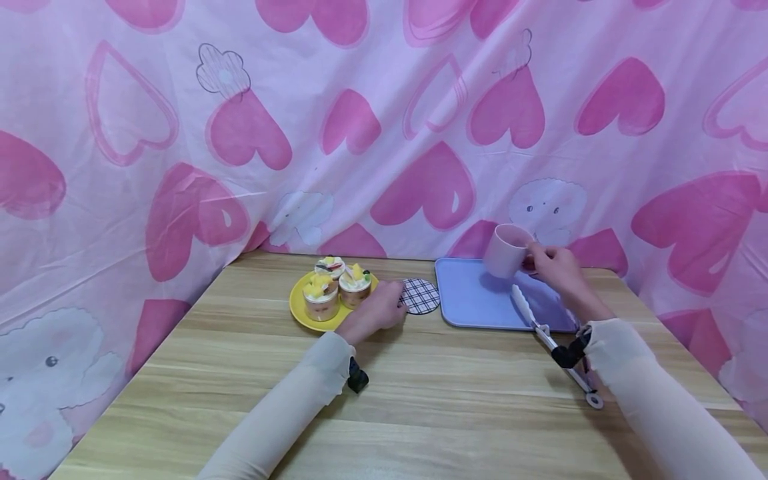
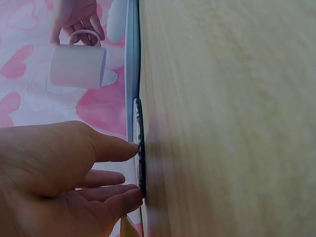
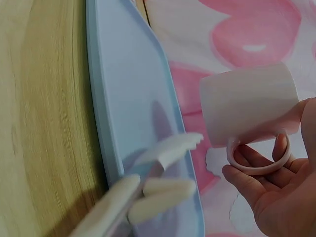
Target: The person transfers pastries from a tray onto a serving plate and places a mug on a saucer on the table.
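Observation:
My right hand (image 1: 555, 267) grips a pink mug (image 1: 506, 252) by its handle (image 3: 261, 168). The mug is held upright above the blue tray (image 1: 474, 300), and its shadow falls on the tray. My left hand (image 1: 381, 307) is at the left edge of a round checked coaster (image 1: 421, 296) lying flat beside the tray. In the left wrist view, thumb and fingers pinch the rim of the coaster (image 2: 139, 148), low by the tabletop. Tongs (image 1: 543, 330) with pale scalloped tips lean across the tray's front edge, close to my right wrist.
A yellow plate (image 1: 300, 313) holding several dessert cups (image 1: 322, 303) topped with cream and fruit stands left of the coaster. The wooden table (image 1: 420, 400) ends at a pink heart-patterned curtain (image 1: 348, 67) behind and at both sides.

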Action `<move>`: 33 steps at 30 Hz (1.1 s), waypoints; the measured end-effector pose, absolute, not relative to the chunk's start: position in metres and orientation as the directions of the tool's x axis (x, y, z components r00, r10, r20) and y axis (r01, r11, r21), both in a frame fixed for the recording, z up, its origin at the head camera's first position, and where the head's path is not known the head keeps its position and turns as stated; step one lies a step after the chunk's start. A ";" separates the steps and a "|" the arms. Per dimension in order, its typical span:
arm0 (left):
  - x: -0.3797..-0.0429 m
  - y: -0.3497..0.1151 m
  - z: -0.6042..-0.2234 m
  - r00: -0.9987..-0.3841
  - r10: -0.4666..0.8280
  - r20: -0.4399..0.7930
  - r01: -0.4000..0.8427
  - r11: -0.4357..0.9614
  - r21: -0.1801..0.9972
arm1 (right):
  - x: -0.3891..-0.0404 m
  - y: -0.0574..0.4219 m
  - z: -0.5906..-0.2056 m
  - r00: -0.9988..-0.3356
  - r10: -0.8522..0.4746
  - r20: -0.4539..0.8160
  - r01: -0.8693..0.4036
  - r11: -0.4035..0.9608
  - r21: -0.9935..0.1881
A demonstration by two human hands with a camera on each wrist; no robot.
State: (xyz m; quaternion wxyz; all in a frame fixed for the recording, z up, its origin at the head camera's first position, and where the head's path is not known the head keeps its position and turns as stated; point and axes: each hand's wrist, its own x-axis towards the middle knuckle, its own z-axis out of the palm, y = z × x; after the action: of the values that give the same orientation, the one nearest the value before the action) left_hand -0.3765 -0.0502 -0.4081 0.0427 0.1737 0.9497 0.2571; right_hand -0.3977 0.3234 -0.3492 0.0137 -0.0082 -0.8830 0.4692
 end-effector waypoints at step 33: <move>-0.364 -0.048 -0.397 -0.955 0.296 -0.012 0.255 0.845 0.470 | -0.394 0.255 -0.354 -0.996 -0.074 0.056 -0.088 0.545 -0.834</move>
State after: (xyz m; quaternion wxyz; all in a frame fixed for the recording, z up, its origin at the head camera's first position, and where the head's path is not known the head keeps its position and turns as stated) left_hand -0.3645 -0.0477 -0.3974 0.0422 0.1436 0.9595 0.2387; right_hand -0.3939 0.2551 -0.3542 0.0073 0.0460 -0.8790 0.4746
